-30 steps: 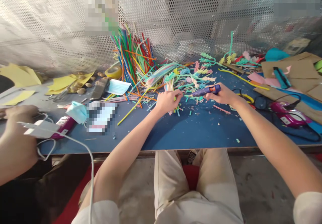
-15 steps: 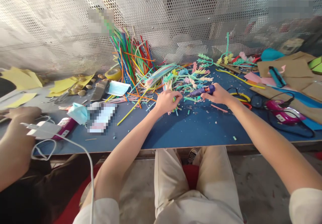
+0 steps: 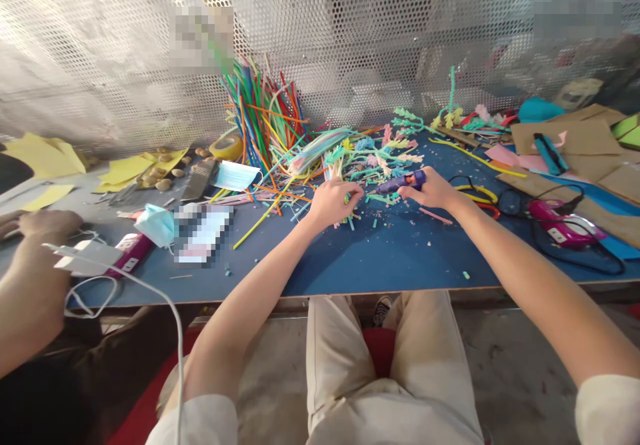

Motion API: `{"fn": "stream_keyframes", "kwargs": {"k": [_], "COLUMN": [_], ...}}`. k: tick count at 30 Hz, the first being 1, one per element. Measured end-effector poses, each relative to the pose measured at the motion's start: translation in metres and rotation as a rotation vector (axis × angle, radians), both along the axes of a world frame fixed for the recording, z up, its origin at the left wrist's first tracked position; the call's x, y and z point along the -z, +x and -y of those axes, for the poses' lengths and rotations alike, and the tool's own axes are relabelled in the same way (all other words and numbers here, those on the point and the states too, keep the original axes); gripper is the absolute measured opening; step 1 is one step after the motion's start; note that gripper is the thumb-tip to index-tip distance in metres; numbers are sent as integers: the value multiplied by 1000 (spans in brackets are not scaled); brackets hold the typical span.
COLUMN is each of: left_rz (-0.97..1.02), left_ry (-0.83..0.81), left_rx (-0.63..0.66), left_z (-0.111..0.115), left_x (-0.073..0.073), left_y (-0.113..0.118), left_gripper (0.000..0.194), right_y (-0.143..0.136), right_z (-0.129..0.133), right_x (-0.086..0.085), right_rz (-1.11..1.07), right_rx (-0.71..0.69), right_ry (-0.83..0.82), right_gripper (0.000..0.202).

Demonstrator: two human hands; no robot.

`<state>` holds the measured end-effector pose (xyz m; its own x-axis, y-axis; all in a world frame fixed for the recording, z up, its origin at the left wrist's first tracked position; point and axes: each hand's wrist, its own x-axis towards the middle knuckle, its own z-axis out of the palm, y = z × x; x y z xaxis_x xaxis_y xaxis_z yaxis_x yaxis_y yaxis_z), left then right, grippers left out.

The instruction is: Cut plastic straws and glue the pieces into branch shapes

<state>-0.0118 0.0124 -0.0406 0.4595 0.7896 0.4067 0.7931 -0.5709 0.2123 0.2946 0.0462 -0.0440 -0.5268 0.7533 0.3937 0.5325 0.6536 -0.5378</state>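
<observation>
My right hand (image 3: pixel 434 189) is closed around a purple glue gun (image 3: pixel 395 182), its nozzle pointing left toward my other hand. My left hand (image 3: pixel 334 202) is curled in a pinch over the blue table, with a small yellow-green piece (image 3: pixel 347 198) showing between thumb and fingers. Its full shape is hidden by the fingers. Behind and under this hand lie cut pastel strips. Just beyond both hands spreads a pile of branching pastel stems (image 3: pixel 383 154) in mint, pink, yellow and blue. Small cut bits litter the table around them.
A bundle of colourful long sticks (image 3: pixel 265 118) leans on the perforated metal wall (image 3: pixel 360 45). At left are a phone (image 3: pixel 205 233), a face mask (image 3: pixel 236 175), a purple power strip (image 3: pixel 131 253) and a co-worker's hand (image 3: pixel 50 224). Cardboard (image 3: pixel 565 135) and another power strip (image 3: pixel 570 225) lie right.
My right hand and the glue gun have shifted very slightly left. My left hand keeps nearly the same pinch and place. The co-worker's fingers at the left have moved a little.
</observation>
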Motion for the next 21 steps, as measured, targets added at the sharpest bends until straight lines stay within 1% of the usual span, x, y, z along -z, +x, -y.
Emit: {"fn": "stream_keyframes", "kwargs": {"k": [5, 15, 21], "left_rz": [4, -2, 22], "left_ry": [17, 27, 44], "left_rx": [20, 21, 18], "left_z": [-3, -4, -6], "left_x": [4, 6, 8], "left_y": [-1, -2, -1], "left_gripper": [23, 23, 21], "right_y": [-2, 1, 3], "right_z": [0, -1, -4], "right_x": [-1, 0, 1], "right_rz": [11, 20, 28], "right_rx": [21, 22, -2], "right_ry": [14, 18, 11], "right_gripper": [67, 61, 59]}}
